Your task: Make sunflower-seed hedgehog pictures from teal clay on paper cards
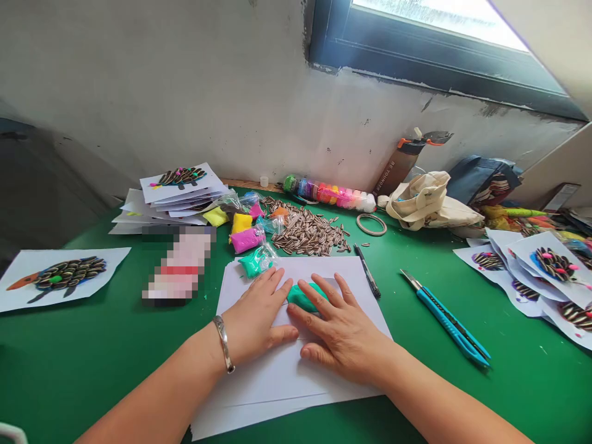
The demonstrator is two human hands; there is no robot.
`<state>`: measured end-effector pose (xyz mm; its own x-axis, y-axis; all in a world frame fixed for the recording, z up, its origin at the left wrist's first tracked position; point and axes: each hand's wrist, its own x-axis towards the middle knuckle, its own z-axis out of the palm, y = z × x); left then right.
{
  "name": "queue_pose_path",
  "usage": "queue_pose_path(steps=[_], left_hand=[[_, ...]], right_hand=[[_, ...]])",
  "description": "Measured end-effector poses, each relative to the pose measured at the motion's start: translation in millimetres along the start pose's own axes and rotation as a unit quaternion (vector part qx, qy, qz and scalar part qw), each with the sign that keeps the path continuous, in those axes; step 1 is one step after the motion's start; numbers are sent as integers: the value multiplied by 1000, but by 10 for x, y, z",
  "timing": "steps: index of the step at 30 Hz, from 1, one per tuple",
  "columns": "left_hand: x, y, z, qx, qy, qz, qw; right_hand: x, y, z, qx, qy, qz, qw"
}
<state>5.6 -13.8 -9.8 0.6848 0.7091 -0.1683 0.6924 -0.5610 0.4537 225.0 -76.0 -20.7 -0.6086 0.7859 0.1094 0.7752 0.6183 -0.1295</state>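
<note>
A flattened oval of green modelling clay [304,297] lies on a stack of white paper [272,385] in front of me. My right hand [340,327] is spread over the clay, its fingers covering part of it. Beside the clay's left end, my left hand [261,314] rests on the paper with fingers stretched out and nothing in them; a metal bangle [224,344] circles that wrist. Just beyond the left fingertips sits a small bag of green clay [254,261]. A black pen [367,271] lies at the paper's right edge.
Sunflower seeds [314,231] are heaped behind the paper, near bags of pink [247,239] and yellow clay [241,226]. A blue utility knife [446,320] lies to the right, blade out. Seed-picture cards are stacked left [178,191] and right [550,262]. A tape roll [371,233] lies behind.
</note>
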Motion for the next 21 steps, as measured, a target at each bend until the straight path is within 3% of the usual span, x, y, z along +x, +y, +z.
queue_pose_path(steps=[21], left_hand=[[17,79,-56,16,-32,-30,999]], right_hand=[[-37,21,-17,-4,-12,26,1000]])
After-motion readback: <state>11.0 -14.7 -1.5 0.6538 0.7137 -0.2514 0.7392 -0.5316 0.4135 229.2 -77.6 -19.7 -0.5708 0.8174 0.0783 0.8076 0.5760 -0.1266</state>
